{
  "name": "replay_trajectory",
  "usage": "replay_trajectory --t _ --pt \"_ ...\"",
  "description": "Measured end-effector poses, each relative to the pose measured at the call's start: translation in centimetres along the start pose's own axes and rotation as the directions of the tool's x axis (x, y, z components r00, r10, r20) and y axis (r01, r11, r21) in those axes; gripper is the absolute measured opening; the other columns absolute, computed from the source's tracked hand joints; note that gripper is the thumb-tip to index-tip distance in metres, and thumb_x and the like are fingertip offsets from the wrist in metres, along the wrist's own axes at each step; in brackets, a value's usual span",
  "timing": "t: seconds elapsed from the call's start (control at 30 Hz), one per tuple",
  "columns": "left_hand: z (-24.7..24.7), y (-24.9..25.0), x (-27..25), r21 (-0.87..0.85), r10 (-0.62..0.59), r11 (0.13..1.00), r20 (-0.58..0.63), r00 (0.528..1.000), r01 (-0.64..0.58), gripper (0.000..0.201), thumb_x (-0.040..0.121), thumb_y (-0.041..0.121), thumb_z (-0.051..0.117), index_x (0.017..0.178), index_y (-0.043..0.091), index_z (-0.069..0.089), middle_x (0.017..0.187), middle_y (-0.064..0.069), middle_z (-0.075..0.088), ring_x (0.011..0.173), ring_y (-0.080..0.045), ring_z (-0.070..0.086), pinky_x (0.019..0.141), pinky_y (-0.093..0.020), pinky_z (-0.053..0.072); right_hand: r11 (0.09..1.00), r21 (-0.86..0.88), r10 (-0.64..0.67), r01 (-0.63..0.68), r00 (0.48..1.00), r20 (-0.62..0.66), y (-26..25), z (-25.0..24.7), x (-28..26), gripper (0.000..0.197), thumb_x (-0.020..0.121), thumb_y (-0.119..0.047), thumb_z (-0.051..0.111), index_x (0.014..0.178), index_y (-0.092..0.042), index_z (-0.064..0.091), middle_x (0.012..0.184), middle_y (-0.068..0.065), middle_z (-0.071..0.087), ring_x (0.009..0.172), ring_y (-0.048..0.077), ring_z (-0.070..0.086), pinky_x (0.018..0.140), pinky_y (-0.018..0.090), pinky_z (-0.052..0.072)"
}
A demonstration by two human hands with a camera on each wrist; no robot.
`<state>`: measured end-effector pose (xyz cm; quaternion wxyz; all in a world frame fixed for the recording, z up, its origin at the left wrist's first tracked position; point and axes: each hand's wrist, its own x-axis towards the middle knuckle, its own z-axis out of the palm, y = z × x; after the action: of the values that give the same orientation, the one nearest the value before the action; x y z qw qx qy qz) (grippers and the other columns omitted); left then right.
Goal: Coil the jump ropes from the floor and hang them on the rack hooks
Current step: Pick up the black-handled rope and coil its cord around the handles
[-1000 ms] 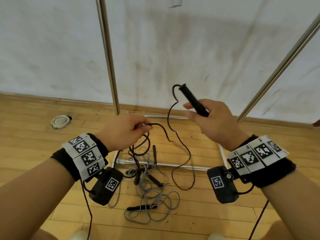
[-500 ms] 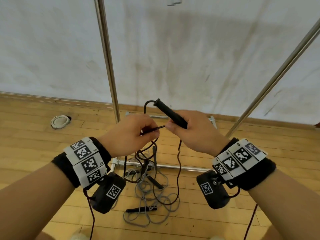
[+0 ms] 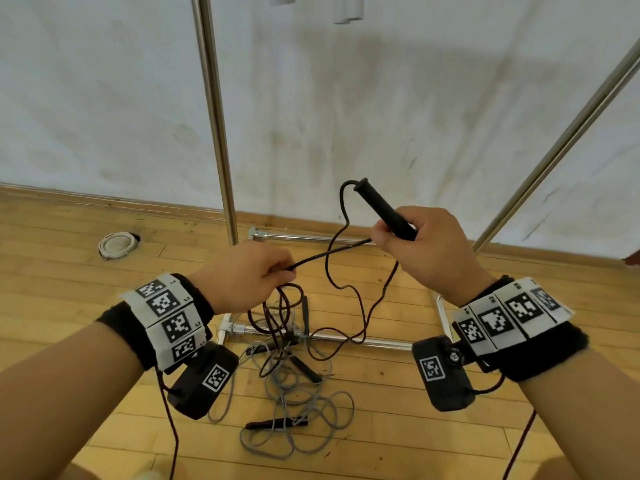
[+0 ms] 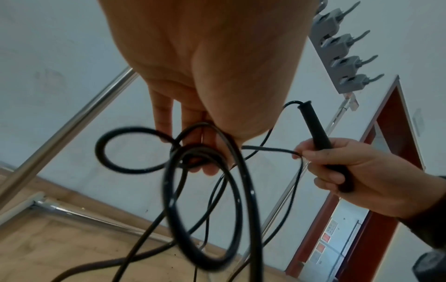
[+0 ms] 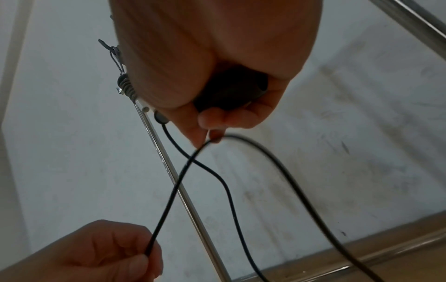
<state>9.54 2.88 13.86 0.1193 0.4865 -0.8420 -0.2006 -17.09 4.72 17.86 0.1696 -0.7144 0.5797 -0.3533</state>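
My right hand point(image 3: 420, 242) grips the black handle point(image 3: 384, 211) of a black jump rope point(image 3: 346, 289) and pinches its cord by the fingertips. A straight stretch of cord runs to my left hand point(image 3: 249, 275), which holds several coiled loops point(image 4: 205, 190) hanging below it. The same handle point(image 4: 323, 145) shows in the left wrist view, and its butt end point(image 5: 229, 91) fills my right palm. The rest of the black cord drops to the floor. A grey jump rope point(image 3: 304, 420) lies tangled on the floor with its dark handles point(image 3: 277, 424).
The metal rack stands ahead: an upright pole point(image 3: 214, 116), a slanted pole point(image 3: 561, 140) and base bars point(image 3: 329, 337) on the wooden floor. A grey hook strip point(image 4: 342, 49) hangs overhead. A white round object point(image 3: 116, 244) lies at the left by the wall.
Half a second ago my hands met at the centre; the right has since moved away to the right and up, drawing a fresh length of cord taut from the left hand.
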Motion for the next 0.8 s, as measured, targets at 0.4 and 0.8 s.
replay_trajectory --t 0.4,0.8 --pt "-0.4 2.4 -1.0 -0.145 0.183 0.971 -0.079 0.98 -0.193 0.014 0.098 0.031 0.055 0.093 0.025 0.066 0.072 0.005 0.062 0.067 -0.011 0.057 0.06 -0.024 0.045 0.999 -0.015 -0.044 0.051 0.949 0.311 -2.1 3.2 -1.9 0.021 0.09 -0.04 0.066 0.08 -0.021 0.068 0.06 -0.01 0.062 0.051 0.007 0.054 0.053 0.022 0.044" --pt "-1.1 -0.7 -1.3 0.142 0.016 0.99 0.073 0.997 -0.027 0.005 0.094 0.035 0.059 0.096 0.037 0.063 0.092 0.019 0.061 0.09 -0.004 0.057 0.075 -0.022 0.047 0.997 -0.019 -0.079 0.08 0.996 0.035 -1.4 0.1 -0.6 0.018 0.089 -0.034 0.068 0.077 -0.021 0.066 0.057 -0.006 0.056 0.049 0.005 0.049 0.051 0.011 0.039"
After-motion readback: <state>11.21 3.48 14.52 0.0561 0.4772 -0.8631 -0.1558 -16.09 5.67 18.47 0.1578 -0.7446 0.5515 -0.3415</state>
